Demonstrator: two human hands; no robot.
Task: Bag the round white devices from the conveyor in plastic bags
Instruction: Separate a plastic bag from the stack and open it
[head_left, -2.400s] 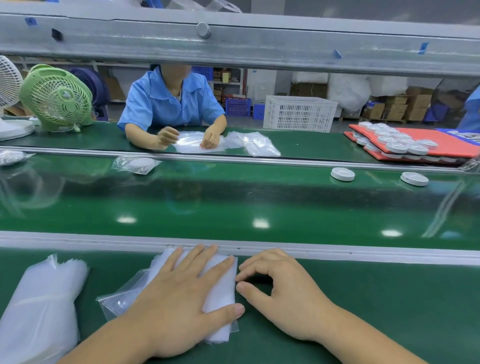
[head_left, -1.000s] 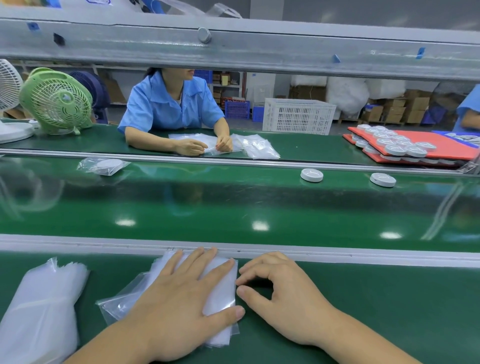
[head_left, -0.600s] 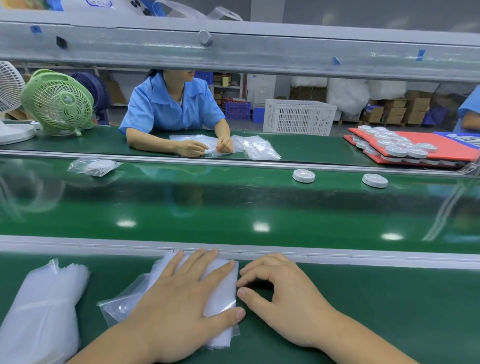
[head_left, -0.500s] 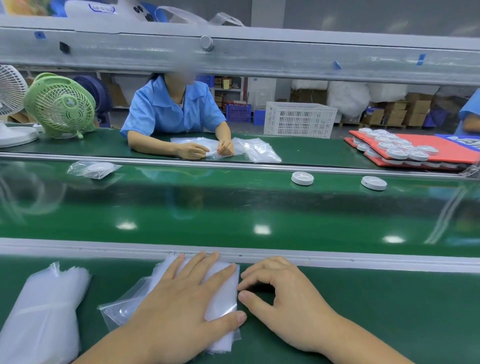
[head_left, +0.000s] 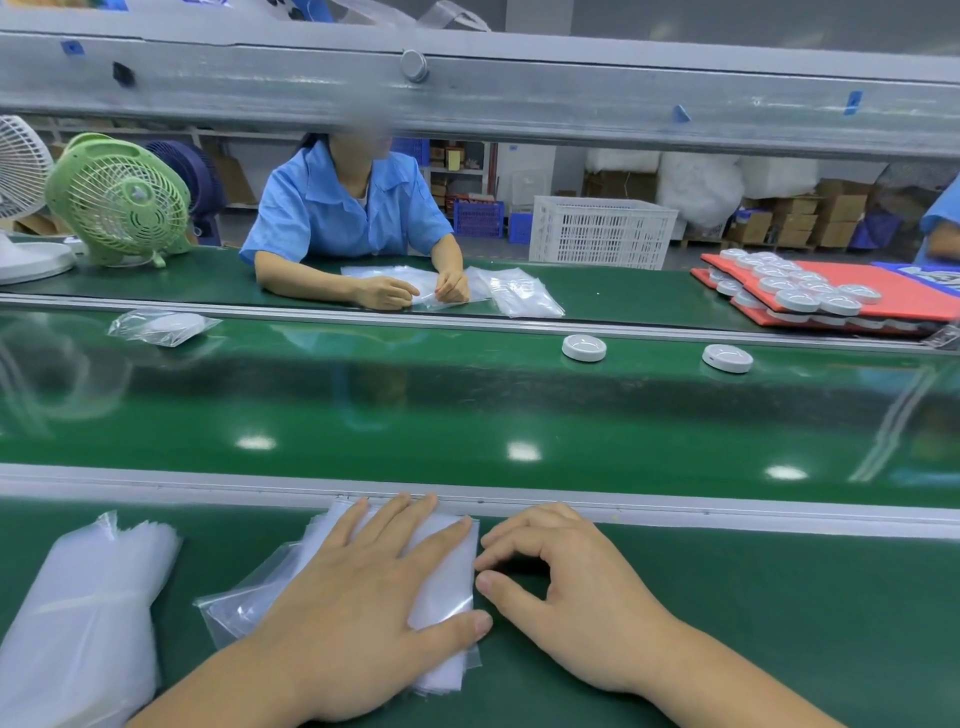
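Pressing left hand (head_left: 358, 603) flat on slippery bag stack (head_left: 447, 577); right hand (head_left: 566, 592) curled at its edge, pinch unclear. White devices (head_left: 584, 347) upper right: I judge light, rigid; grip rims.

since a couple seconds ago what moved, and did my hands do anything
The left white device, the right white device and the bagged device all rode left on the conveyor. Nothing grasped or released: left hand still flat on the bag stack, right hand still curled beside it.
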